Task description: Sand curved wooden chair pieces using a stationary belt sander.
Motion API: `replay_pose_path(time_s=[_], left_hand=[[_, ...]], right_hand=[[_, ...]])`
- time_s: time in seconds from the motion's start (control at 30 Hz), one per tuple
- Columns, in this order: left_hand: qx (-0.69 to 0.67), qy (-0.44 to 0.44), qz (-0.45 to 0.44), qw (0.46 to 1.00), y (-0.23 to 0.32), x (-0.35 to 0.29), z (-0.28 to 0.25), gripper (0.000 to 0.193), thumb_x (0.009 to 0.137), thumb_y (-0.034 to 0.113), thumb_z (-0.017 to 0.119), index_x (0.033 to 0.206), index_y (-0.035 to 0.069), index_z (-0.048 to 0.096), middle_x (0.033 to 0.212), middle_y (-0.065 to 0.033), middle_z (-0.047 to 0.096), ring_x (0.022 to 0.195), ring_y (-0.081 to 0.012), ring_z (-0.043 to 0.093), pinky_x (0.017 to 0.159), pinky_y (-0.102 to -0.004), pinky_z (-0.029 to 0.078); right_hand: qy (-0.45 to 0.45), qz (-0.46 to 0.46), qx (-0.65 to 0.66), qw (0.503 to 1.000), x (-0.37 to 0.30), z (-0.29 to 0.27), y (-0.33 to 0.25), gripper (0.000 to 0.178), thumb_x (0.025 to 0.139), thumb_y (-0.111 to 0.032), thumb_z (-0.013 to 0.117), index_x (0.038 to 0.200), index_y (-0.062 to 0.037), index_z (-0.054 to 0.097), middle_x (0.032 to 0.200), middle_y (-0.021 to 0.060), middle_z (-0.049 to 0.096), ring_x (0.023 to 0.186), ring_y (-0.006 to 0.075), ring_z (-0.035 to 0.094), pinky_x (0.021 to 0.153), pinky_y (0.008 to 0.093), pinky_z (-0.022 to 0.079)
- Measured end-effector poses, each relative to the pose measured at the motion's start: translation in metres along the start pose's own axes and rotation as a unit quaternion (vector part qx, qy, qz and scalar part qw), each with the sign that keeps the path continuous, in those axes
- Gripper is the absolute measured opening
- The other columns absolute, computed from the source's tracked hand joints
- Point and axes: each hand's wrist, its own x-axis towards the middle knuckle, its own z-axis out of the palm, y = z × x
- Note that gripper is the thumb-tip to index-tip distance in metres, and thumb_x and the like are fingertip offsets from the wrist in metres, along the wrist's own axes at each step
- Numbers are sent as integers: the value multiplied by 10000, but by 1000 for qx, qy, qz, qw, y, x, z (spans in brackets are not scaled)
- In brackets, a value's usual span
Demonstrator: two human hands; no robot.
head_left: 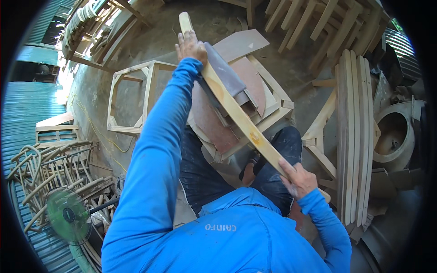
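Note:
A long, slightly curved wooden slat (pixel 236 117), pale with a dark knot, runs slantwise from the far middle to the near right. My left hand (pixel 191 48) holds it near its far end, fingers laid across the wood. Close to its near end, my right hand (pixel 299 179) grips it with the fingers over its edge. Beneath and beside the slat is a grey sheet-topped block (pixel 225 68), standing on a stack of reddish-brown boards (pixel 214 125). The slat hides part of this block, so I cannot tell whether they touch.
Pale wooden frames (pixel 146 93) stand on the floor around the boards. Several long curved slats (pixel 355 136) are stacked at the right, beside a round metal housing (pixel 393 132). A green fan (pixel 68 214) and a heap of bent wooden pieces (pixel 43 170) are at the left.

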Motion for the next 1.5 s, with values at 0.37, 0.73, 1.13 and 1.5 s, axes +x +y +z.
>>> replay_pose_path(time_s=[0.37, 0.73, 1.13, 1.5], left_hand=[[50, -35, -46, 997, 90, -148, -22, 780, 898, 299, 556, 1586, 27, 307, 1673, -168, 244, 1570, -384, 133, 1223, -643, 136], [0, -28, -83, 996, 111, -185, -34, 769, 877, 271, 557, 1569, 24, 330, 1663, -172, 246, 1547, -440, 153, 1211, -680, 107], [-22, -2, -77, 997, 32, -44, -2, 709, 948, 362, 474, 1598, 117, 332, 1678, -141, 257, 1557, -405, 177, 1236, -634, 101], [-2, -9, -116, 993, -2, 52, 16, 725, 969, 436, 434, 1618, 144, 296, 1676, -141, 275, 1577, -371, 133, 1245, -624, 34]], right_hand=[[1, 61, 40, 997, -47, 27, -19, 759, 866, -323, 764, 1540, -400, 421, 835, 111, 531, 618, 329, 641, 568, 448, 550], [-19, 63, 52, 996, -57, 19, -17, 783, 843, -268, 778, 1538, -361, 431, 840, 118, 521, 637, 331, 640, 567, 456, 541], [-20, 62, 26, 998, 86, 23, -43, 817, 911, -279, 715, 1597, -400, 287, 854, 150, 535, 639, 373, 648, 577, 487, 554], [15, 75, -13, 997, 184, 25, -62, 771, 939, -312, 688, 1584, -429, 283, 897, 199, 596, 719, 432, 674, 661, 538, 555]])
